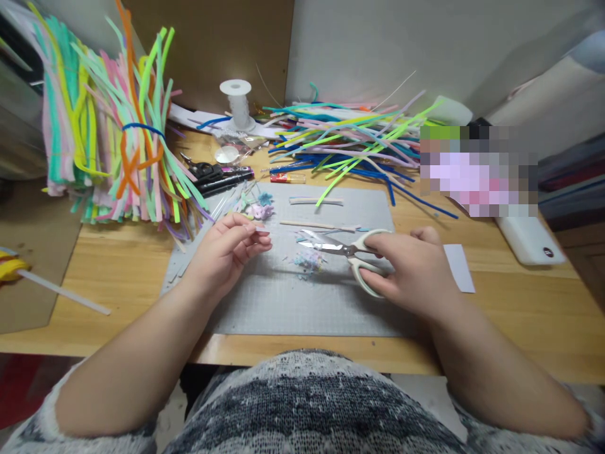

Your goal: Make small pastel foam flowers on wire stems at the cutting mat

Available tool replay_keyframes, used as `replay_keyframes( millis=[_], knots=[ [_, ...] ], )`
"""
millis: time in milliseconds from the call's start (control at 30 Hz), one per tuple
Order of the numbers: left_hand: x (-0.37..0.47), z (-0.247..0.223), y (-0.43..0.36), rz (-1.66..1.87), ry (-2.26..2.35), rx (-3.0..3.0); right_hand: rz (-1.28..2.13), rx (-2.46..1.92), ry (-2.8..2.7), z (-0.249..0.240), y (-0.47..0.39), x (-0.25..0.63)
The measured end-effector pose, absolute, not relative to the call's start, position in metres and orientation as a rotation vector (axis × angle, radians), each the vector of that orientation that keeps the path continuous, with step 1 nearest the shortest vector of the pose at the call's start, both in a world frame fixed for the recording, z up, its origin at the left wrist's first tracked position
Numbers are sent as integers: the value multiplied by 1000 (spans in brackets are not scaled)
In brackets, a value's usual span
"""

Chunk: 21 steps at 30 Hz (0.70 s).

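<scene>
My right hand [411, 271] grips white-handled scissors [350, 251], their blades partly apart and pointing left over the mat. My left hand [236, 246] is closed in a pinch around a thin pale strand [259, 229], too fine to tell its kind. The scissor tips are a short way right of those fingers. Beneath the blades lies a small heap of pastel fuzz clippings [308, 260] on the grey cutting mat [302, 309]. Just beyond, pale pipe cleaners [316, 202] lie across the mat. Small fuzzy pastel pieces [258, 208] sit behind my left hand.
Bundled pipe cleaners [142, 139] stand at the left, and a loose pile of them [359, 135] spreads along the back. A white spool [236, 104], black pens [222, 180] and a glue-like tube [286, 179] lie behind the mat. A white device [532, 239] is at the right.
</scene>
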<state>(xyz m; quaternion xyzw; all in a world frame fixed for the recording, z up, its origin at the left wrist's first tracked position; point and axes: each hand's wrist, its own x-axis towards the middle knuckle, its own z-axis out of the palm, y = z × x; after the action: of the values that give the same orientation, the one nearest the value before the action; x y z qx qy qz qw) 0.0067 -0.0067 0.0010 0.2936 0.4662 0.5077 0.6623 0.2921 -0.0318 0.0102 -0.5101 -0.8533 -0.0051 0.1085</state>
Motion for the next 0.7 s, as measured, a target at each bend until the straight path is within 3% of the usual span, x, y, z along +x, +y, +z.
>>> replay_keyframes(
  millis=[300, 700],
  knots=[
    [7, 0, -6, 1128, 1044, 651, -221, -1483, -2478, 8, -31, 294],
    [7, -1, -6, 1086, 1054, 602, -192, -1461, -2514, 7, -31, 293]
  ],
)
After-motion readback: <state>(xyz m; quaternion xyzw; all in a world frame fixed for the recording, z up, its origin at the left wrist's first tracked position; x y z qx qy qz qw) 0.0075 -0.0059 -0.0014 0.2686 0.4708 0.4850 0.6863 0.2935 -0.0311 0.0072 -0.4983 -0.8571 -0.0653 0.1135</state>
